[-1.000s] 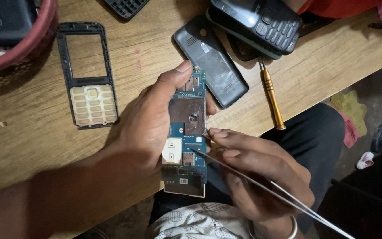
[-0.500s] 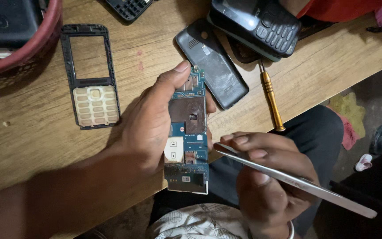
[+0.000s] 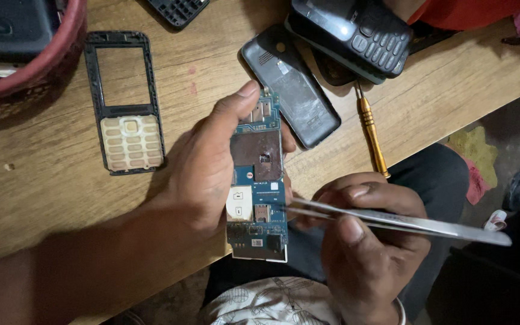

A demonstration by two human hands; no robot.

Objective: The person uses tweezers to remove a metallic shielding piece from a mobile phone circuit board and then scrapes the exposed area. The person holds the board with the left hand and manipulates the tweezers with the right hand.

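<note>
Two hands: left hand (image 3: 203, 165) grips circuit board (image 3: 259, 180); right hand (image 3: 368, 241) pinches tweezers (image 3: 392, 221) against it.

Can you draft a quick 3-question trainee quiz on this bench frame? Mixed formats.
1. True or false: the left hand holds the blue circuit board upright off the wooden table.
2. Multiple choice: what does the right hand hold? A) a soldering iron B) metal tweezers C) a brush
3. Short answer: which tool lies on the table right of the dark back cover?

Key
1. True.
2. B; the tips point at the lower part of the board.
3. The gold-handled screwdriver.
</note>
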